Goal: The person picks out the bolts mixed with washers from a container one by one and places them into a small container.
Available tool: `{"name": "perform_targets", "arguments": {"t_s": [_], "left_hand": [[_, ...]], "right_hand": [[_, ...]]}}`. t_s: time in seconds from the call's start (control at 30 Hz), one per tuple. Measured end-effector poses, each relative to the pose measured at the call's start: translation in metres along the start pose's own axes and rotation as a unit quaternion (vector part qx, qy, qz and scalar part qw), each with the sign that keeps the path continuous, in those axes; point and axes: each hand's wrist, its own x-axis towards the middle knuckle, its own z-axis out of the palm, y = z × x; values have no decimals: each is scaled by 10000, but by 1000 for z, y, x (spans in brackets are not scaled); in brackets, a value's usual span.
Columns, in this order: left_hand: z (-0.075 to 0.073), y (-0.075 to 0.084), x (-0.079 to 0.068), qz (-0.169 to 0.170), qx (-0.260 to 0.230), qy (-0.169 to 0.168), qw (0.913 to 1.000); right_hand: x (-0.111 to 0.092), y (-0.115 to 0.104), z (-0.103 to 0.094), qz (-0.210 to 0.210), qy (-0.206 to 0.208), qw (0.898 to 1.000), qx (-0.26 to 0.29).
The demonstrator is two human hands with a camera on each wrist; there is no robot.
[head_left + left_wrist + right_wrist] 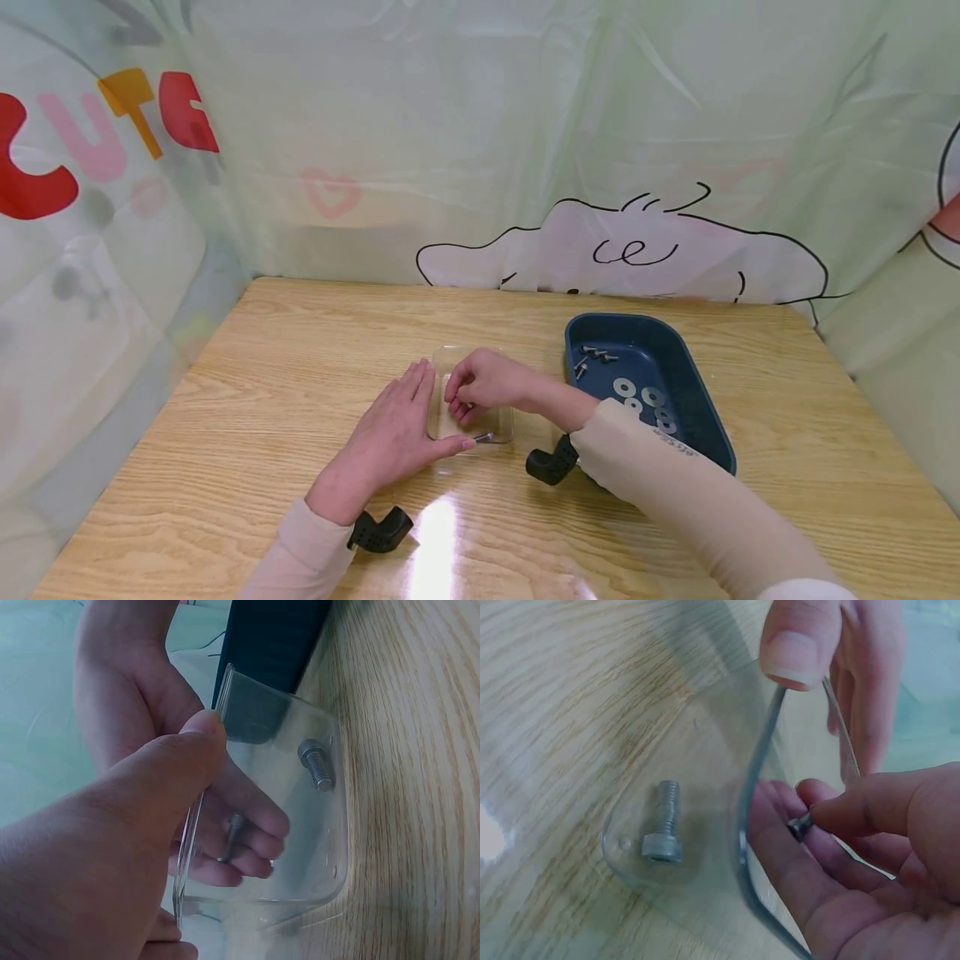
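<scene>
A clear plastic box [491, 400] sits on the wooden table, with one socket-head screw [664, 821] lying on its bottom. My left hand [397, 429] rests against the box: its straight fingers lie along the left side and its thumb touches the near rim. Over the inside of the box, my right hand [483, 387] pinches a second screw [800, 825] between thumb and fingers. In the left wrist view that held screw [233, 834] shows through the clear wall. Palm and fingers hide part of the box in the head view.
To the right stands a dark blue tray [701, 400], partly under the right forearm. Several screws [592, 354] lie at its far left, and several flat washers [624, 387] lie nearer. A printed curtain [480, 125] hangs behind the table.
</scene>
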Motion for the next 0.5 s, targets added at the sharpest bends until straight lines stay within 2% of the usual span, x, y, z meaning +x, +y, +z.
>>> {"name": "perform_targets", "arguments": {"t_s": [0.13,0.27,0.5], "left_hand": [[0,-1,0,-1,-38,4,10000],[1,-1,1,15,-56,-2,10000],[1,-1,1,10,-58,-4,10000]], "right_hand": [[3,-2,4,-47,177,9978,-634],[5,-3,7,-105,278,9942,-1037],[7,-3,8,68,377,9945,-973]]}}
